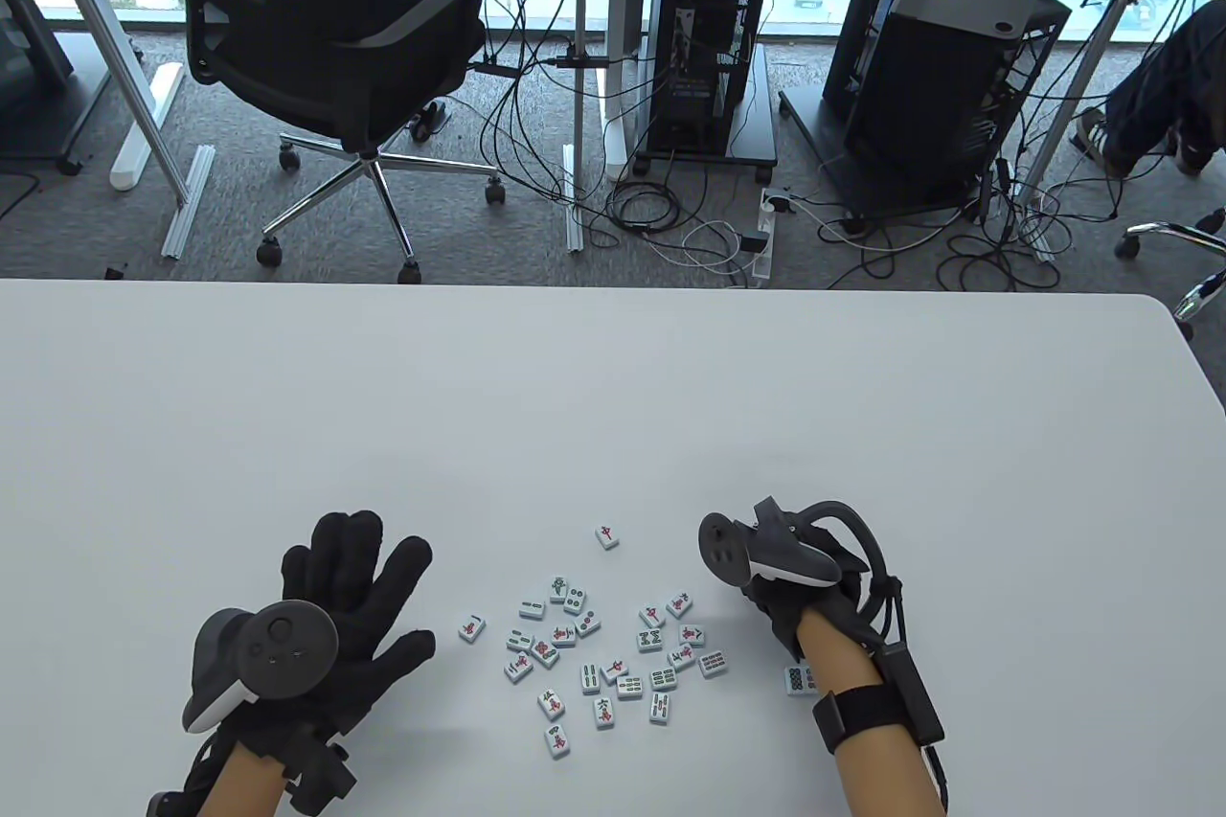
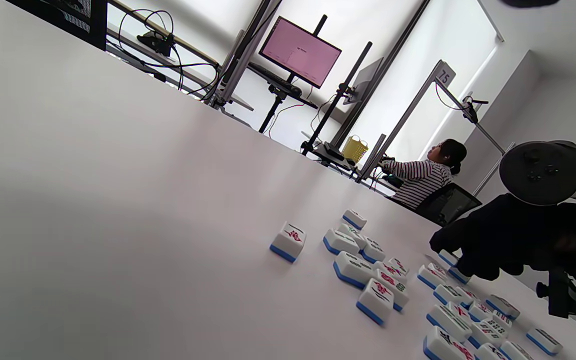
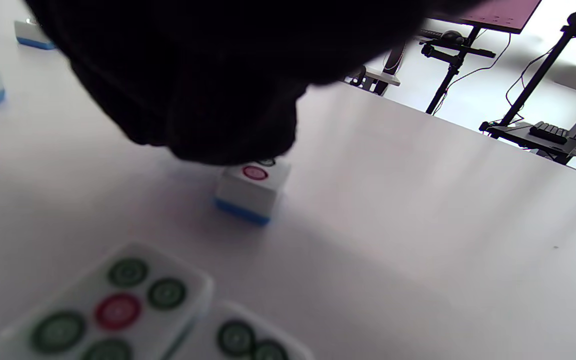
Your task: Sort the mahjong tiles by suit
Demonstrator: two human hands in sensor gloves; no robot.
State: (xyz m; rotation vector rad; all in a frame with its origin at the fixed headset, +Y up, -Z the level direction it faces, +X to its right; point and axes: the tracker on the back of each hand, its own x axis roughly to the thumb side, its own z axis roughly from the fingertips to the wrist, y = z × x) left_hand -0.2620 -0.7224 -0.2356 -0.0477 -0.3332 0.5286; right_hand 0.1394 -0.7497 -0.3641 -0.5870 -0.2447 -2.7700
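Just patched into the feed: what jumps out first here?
A scatter of face-up mahjong tiles lies near the front edge of the white table. The left hand rests flat and spread to their left; the right hand hovers over a circle-suit tile at their right.
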